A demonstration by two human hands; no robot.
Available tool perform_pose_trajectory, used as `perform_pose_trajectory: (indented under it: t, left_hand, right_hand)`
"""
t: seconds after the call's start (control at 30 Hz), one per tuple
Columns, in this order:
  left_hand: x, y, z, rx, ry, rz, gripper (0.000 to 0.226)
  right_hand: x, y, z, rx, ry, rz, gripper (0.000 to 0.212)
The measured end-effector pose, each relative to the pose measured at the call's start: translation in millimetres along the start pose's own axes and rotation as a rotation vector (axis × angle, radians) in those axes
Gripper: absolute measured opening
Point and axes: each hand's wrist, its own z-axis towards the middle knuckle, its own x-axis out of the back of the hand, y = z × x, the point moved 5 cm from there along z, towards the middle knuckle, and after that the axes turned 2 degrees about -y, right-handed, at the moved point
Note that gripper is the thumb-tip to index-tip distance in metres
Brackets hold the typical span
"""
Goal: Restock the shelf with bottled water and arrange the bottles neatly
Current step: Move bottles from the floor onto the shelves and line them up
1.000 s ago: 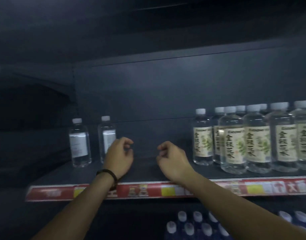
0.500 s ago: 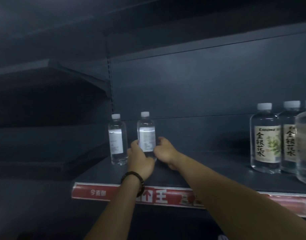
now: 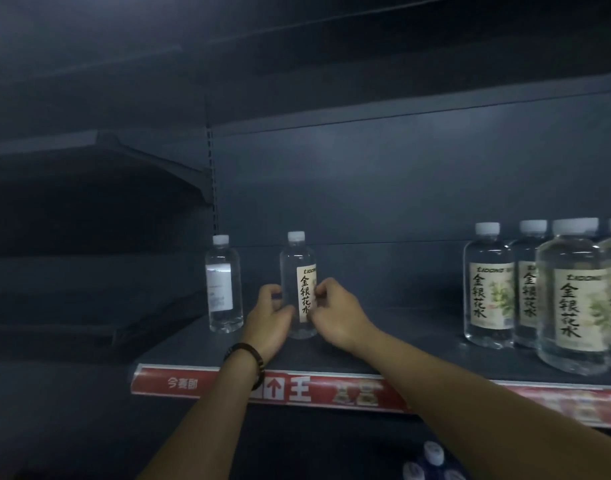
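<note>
Newly faced forward, the honeysuckle water bottle [image 3: 297, 263] sat pinched between fingers of our left hand [image 3: 271, 322] and right hand [image 3: 335, 313]; its leftward neighbour [image 3: 223, 289] seemed next.

The light is dim and bluish. A dark grey back panel [image 3: 401, 188] rises behind the shelf [image 3: 383, 355], whose front edge carries a red price strip [image 3: 193, 382] with white characters. A slotted upright [image 3: 212, 188] stands at the panel's left edge. Left of it, a neighbouring bay [image 3: 72, 220] lies in deep shadow.
</note>
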Motion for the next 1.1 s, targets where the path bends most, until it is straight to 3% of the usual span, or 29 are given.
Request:
perform_pose_trajectory:
  t: [0.23,0.5,0.63,1.1]
  left_hand:
    - [-30.6,35.1,-18.9,0.040,-0.305,-0.156,0.031]
    - [-96.6,73.5,-50.3,-0.098,-0.390,-0.139,0.035]
    - [-136.1,91.3,-67.1,-0.205,-0.389,-0.023,0.051]
    - [-220.4,145.3,-111.7,-0.293,-0.423,0.050,0.045]
  right_hand:
    - [38.3,-6.8,-70.0,0.259,-0.124,-0.265,0.061]
    - [94.9,27.4,-129.8,0.228,-0.042,-0.495,0.082]
    - [133.5,47.2,-160.2,0.199,0.031,-0.532,0.082]
    - [204.3,75.0,-211.6,0.060,0.146,-0.487,0.084]
